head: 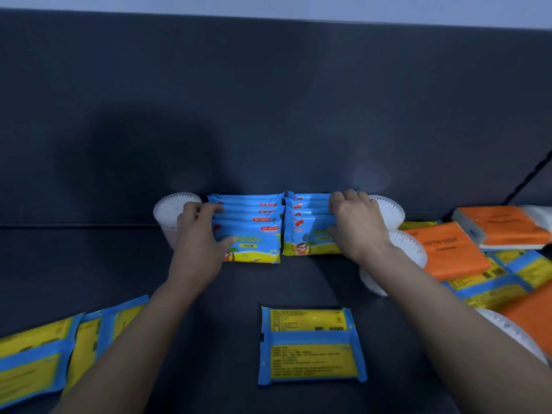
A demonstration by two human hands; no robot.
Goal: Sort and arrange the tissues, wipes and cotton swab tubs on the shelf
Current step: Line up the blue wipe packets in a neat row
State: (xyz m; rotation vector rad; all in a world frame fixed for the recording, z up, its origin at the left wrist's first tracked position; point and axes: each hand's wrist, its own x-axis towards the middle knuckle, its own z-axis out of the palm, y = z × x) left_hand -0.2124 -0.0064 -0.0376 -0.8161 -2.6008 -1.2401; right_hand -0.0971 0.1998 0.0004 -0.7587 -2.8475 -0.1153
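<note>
two rows of blue-yellow wipe packs stand on edge at the back of the dark shelf [209, 300], against the back wall, side by side and touching.
left hand [198, 234] grips the left wipe row [251, 231] at its 9 o'clock end: fingers curled over the pack tops, thumb on the front pack's face.
right hand [357, 227] holds the right wipe row [304, 231] at its 3 o'clock end, fingers hooked over the tops, thumb low on the front pack.
white cotton swab tub [167, 210] at 9 o'clock of the left hand, partly behind it.
second tub [391, 209] at 3 o'clock of the right hand, third tub [410, 249] at 4 o'clock, just beside the wrist.
fourth tub [507, 330] at 5 o'clock, blurred.
orange cotton tissue packs [448, 252] heaped at 3 o'clock of the rows, lying on more wipe packs [493, 286].
loose wipe pack [310, 345] flat, back side up, at 6 o'clock of the rows.
two flat wipe packs [35, 363] at 8 o'clock, overlapping.
</note>
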